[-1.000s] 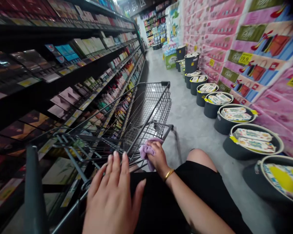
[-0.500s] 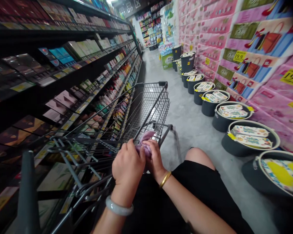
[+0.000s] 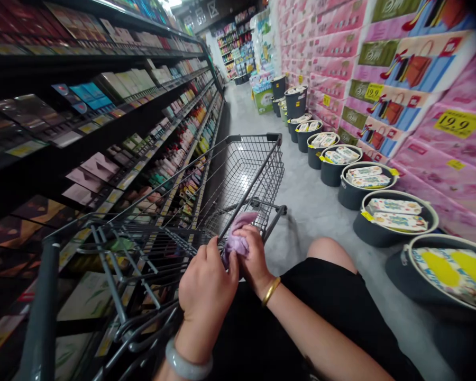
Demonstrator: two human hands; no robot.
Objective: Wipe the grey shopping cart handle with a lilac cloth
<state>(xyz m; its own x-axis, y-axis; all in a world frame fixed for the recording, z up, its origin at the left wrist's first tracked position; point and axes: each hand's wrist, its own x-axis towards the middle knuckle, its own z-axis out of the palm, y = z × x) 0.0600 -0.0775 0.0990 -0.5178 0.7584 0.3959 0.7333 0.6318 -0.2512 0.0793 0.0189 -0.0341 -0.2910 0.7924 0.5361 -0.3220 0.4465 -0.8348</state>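
Grey aisle floor (image 3: 241, 114) between dark stocked shelves (image 3: 35, 160) and stacked pink packs (image 3: 337, 48) (a bright light (image 3: 171, 3) high up).

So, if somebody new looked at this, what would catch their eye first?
Probably the tall wall of mostly pink packs along the right, with its yellow 19.9 signs. At its foot, a row of dark buckets holding printed packages recedes into the distance. Then the lilac cloth bunched in the right hand's grip, low in the middle, by the wire shopping cart.

A single head-worn view looks forward and down along the aisle floor (image 3: 241, 114); left hand (image 3: 207, 283) and right hand (image 3: 257, 259) lie close; far shelves (image 3: 227, 50) stand distant
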